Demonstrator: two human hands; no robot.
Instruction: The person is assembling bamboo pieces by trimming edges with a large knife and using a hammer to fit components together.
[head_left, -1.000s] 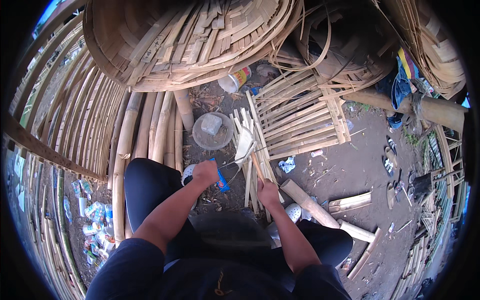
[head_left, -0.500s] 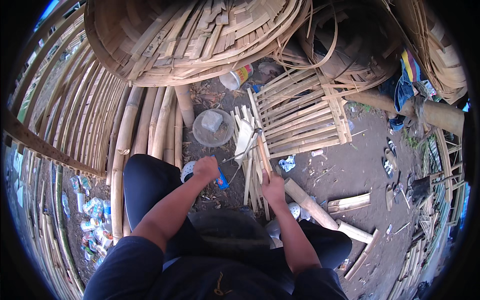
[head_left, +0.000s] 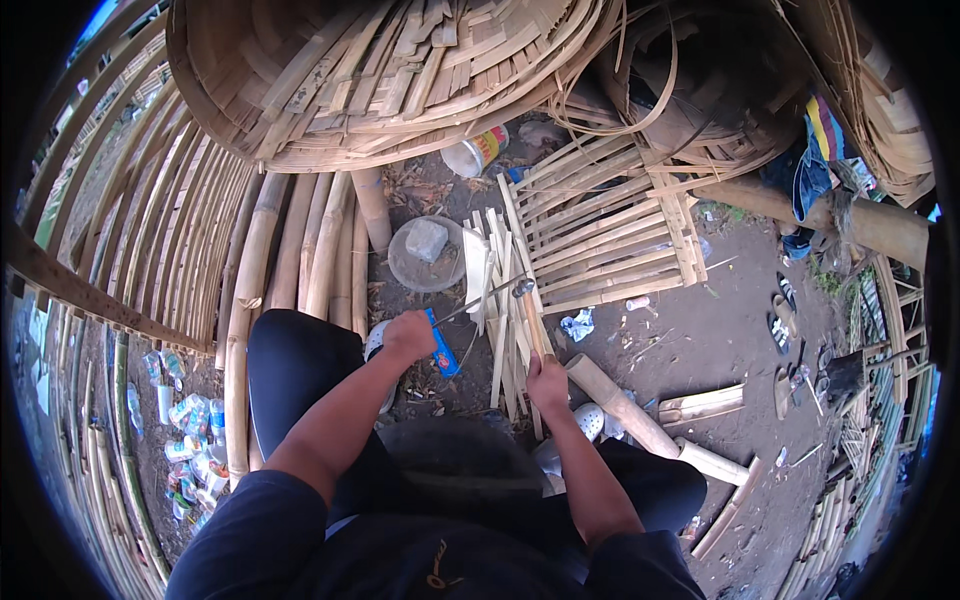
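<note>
Left grip (head_left: 410, 338) holds a thin metal tool (head_left: 466, 309); right grip (head_left: 547, 384), a hammer (head_left: 534, 324) (wooden-handled).

From far away I can see a big round woven basket (head_left: 240, 70) at the top, with flat strips (head_left: 410, 75) lying on it, and a darker basket (head_left: 715, 90) to its right. Below them, a white bucket (head_left: 466, 158) with a red and yellow label lies on its side. A grey stone (head_left: 427, 240) sits in a round dish (head_left: 440, 280) on the brown dirt (head_left: 690, 340). On the left I see bamboo poles (head_left: 322, 250) side by side, a bamboo fence (head_left: 95, 290) with gaps, and lots of plastic bottles (head_left: 200, 415). On the right I spot some sandals (head_left: 782, 392), and a blue cloth (head_left: 812, 190) by a thick pole (head_left: 870, 220). Nearer the middle, a crumpled blue and white wrapper (head_left: 577, 325) lies on the dirt
</note>
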